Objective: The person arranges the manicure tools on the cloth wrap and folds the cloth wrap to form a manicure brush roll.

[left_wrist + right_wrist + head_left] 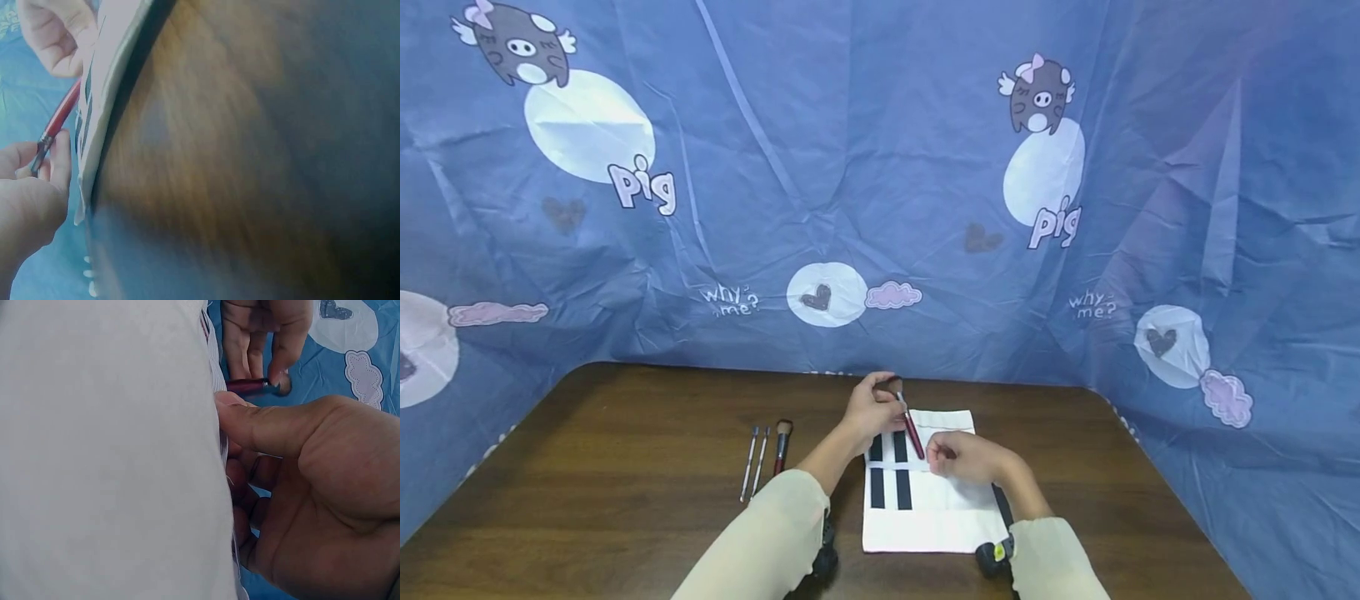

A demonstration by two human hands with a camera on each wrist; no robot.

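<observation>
My left hand [871, 414] pinches a makeup brush [913, 437] near its metal collar. The brush's dark red handle [62, 111] slants down over the white cloth brush roll [925, 531], bristles at the far end. My right hand [972, 458] pinches the white elastic band [917, 467] that crosses the roll, thumb on top and fingers curled behind, as the right wrist view shows. Two dark strips run down the roll's left half. Whether the handle tip is under the band is hard to tell.
Left of the roll, on the brown wooden table [625, 483], lie another red-handled makeup brush [782, 442] and two thin silvery sticks [749, 465] with dark tips. A blue printed cloth [850, 208] hangs behind and at both sides.
</observation>
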